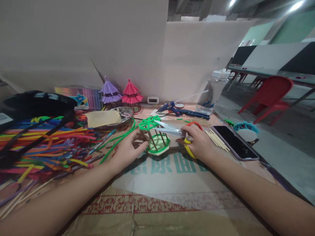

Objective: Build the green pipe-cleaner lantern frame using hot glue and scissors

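Note:
A small green pipe-cleaner pavilion [155, 136] on wooden sticks stands on the cardboard-covered table [167, 196]. My left hand [128, 149] rests beside its base, fingers curled with the fingertips against the frame's left side. My right hand [198, 142] is closed on the yellow and red handles of scissors [172, 130]. The open blades reach left into the sticks under the green roof. A long green pipe cleaner [118, 139] lies left of the pavilion.
A heap of coloured pipe cleaners [46, 144] fills the left. Purple [110, 93] and pink [131, 93] finished pavilions, a metal dish [120, 118], a blue glue gun [179, 110] and a plastic bottle [211, 95] stand behind. Loose sticks [218, 139] and a phone [233, 141] lie right.

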{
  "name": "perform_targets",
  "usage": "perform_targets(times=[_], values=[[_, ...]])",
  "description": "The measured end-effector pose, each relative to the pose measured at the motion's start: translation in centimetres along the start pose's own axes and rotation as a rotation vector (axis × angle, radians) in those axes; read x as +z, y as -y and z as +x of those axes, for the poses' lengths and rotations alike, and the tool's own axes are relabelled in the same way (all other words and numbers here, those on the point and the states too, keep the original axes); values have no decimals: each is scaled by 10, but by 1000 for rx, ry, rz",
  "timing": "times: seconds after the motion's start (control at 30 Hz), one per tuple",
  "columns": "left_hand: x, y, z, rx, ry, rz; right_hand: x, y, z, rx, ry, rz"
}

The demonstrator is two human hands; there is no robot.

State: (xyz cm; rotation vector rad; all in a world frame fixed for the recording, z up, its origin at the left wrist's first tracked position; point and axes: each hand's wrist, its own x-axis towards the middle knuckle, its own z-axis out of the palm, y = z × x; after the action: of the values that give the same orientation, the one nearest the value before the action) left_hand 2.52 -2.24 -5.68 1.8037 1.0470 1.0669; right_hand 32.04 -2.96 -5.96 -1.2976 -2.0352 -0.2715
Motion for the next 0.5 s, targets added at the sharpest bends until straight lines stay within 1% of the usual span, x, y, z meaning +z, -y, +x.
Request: perform_targets(times=[0.23, 0.5], values=[[2, -5, -4, 13, 10, 38, 0, 1, -1, -4, -32, -24], [3, -2, -6, 48, 33, 86, 0, 1, -1, -59, -59, -57]])
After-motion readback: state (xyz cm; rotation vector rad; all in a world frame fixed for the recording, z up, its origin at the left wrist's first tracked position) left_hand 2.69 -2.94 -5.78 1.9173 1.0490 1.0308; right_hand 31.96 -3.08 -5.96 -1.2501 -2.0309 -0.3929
